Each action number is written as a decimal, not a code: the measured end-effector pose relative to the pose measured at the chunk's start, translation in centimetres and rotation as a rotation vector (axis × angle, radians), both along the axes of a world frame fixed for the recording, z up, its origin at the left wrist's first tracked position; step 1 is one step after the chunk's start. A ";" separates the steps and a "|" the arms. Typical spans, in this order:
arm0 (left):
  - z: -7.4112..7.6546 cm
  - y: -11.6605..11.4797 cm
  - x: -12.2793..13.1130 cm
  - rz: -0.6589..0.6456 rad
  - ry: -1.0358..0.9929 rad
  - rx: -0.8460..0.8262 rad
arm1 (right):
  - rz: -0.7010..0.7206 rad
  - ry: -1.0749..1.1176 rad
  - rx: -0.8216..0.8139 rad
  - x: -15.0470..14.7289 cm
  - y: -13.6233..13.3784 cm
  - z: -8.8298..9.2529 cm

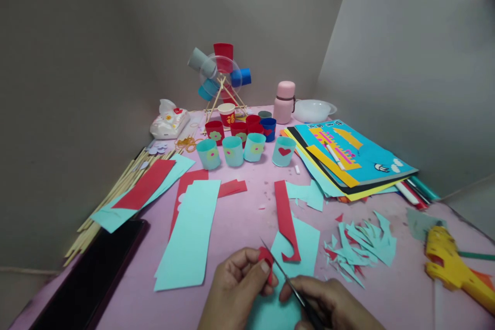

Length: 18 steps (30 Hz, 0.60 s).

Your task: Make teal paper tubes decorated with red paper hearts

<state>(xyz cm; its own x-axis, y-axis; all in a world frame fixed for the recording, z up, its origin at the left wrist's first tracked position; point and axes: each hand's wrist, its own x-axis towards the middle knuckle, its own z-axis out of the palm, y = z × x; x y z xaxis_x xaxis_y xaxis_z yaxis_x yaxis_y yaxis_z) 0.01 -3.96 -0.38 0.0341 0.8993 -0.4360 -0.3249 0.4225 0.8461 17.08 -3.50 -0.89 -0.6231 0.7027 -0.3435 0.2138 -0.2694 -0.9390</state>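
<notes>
Near the bottom centre, my left hand (242,283) pinches a small red paper piece (265,256) between thumb and fingers. Just right of it, my right hand (328,299) is closed on dark-handled scissors (293,289), whose blades reach up beside the red piece. Light blue paper (305,240) lies under and beyond both hands. On it rests a red paper strip (284,216) with a curved cut at its lower end.
Several paper cups (233,151) stand mid-table before a stick-and-cup wheel (221,76). Blue sheets (193,237) and a phone (93,273) lie left; scraps (361,242), a paper stack (359,152) and a yellow glue gun (444,258) lie right.
</notes>
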 end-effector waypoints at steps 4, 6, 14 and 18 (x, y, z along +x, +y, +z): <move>-0.1 0.1 0.0 -0.016 -0.011 0.014 | 0.022 0.029 0.012 0.0 0.1 0.0; 0.0 0.2 0.0 -0.018 -0.031 0.022 | 0.028 0.071 0.019 -0.1 0.2 -0.1; 0.3 0.2 0.0 -0.013 -0.071 0.056 | -0.011 0.241 0.011 -0.1 0.0 -0.8; -0.1 0.4 -0.1 -0.004 -0.103 0.067 | -0.042 0.235 0.053 -0.3 0.1 -1.1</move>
<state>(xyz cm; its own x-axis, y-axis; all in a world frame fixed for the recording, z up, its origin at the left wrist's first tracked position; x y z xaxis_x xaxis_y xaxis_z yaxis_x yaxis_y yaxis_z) -0.05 -3.57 -0.46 0.0792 0.9262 -0.3685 -0.4104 0.3672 0.8347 16.82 -3.44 -2.03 -0.6515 0.7428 -0.1545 -0.0228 -0.2227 -0.9746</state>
